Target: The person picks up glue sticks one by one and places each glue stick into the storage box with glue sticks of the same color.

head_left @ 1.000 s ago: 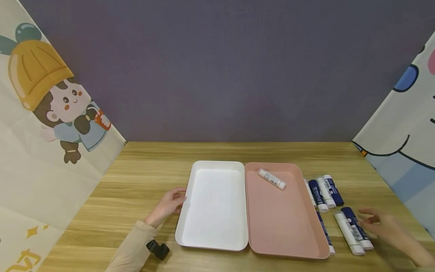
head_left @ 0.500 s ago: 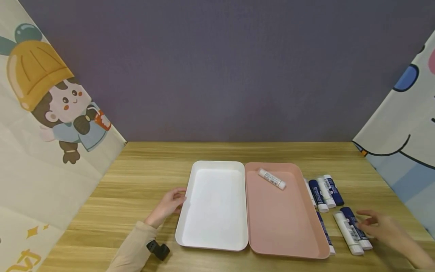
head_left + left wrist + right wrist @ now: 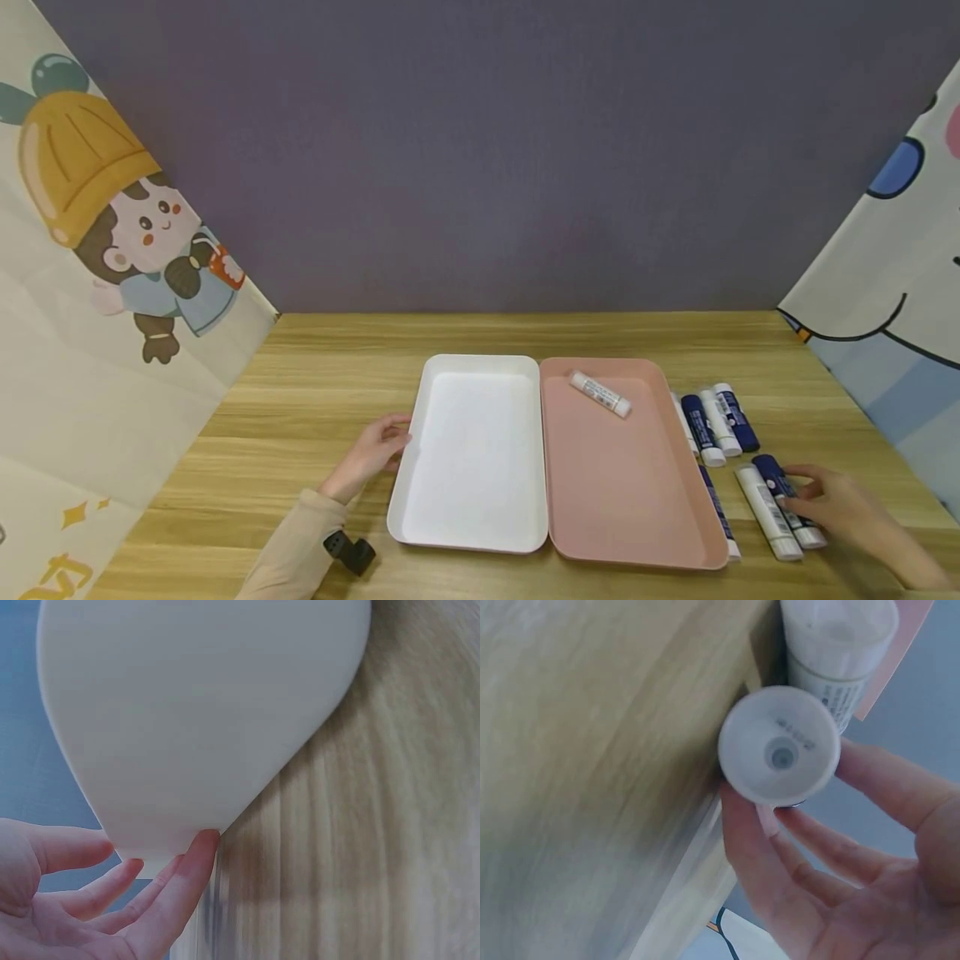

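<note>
My right hand point(image 3: 843, 508) holds a dark blue glue stick point(image 3: 769, 472) between thumb and fingers at the right of the table. Its round whitish end faces the right wrist view, and the fingers partly hide its body. Right beside it lies a white glue stick point(image 3: 765, 508). My left hand point(image 3: 371, 450) rests its fingertips on the left side of a white tray point(image 3: 468, 467); the left wrist view shows fairly straight fingers against the tray's wall. Touching the white tray is a pink tray point(image 3: 630, 508), with one white glue stick point(image 3: 600, 394) lying near its far end.
Several white and blue glue sticks point(image 3: 701, 429) lie along the pink tray's right side, and a blue one point(image 3: 717, 508) is partly hidden by its rim. A dark grey panel point(image 3: 487, 167) rises behind the wooden table point(image 3: 315, 375). Printed cloths point(image 3: 90, 400) flank it.
My right hand has moved slightly left, from beside the blue glue stick to a grip on it. The left hand and both trays stay where they were.
</note>
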Demonstrator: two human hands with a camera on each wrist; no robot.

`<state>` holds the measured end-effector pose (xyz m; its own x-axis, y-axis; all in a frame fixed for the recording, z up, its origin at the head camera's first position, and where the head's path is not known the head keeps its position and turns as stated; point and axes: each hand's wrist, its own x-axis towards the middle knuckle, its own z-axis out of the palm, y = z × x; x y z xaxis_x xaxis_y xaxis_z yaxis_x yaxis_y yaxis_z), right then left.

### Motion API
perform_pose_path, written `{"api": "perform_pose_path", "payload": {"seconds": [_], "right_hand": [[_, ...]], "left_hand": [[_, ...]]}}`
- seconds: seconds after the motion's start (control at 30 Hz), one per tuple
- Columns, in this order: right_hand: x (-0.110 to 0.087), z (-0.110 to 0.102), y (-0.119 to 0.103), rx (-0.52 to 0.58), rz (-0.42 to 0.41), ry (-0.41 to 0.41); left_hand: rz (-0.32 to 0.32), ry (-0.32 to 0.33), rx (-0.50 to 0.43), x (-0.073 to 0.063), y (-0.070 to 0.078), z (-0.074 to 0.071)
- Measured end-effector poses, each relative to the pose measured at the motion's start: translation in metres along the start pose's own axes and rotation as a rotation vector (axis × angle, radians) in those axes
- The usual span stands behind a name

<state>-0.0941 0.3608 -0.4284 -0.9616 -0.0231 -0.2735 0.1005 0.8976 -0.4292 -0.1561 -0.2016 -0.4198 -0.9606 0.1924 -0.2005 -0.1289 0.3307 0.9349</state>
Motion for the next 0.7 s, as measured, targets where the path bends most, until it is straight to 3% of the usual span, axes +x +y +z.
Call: {"api": "perform_pose_path", "payload": {"seconds": [0.7], "right_hand": [[-0.0017,-0.0024,-0.0024,0.029,0.037,0.015]], "left_hand": [[-0.008,0.003,0.008,0.001,-0.0008,0.0001]]}}
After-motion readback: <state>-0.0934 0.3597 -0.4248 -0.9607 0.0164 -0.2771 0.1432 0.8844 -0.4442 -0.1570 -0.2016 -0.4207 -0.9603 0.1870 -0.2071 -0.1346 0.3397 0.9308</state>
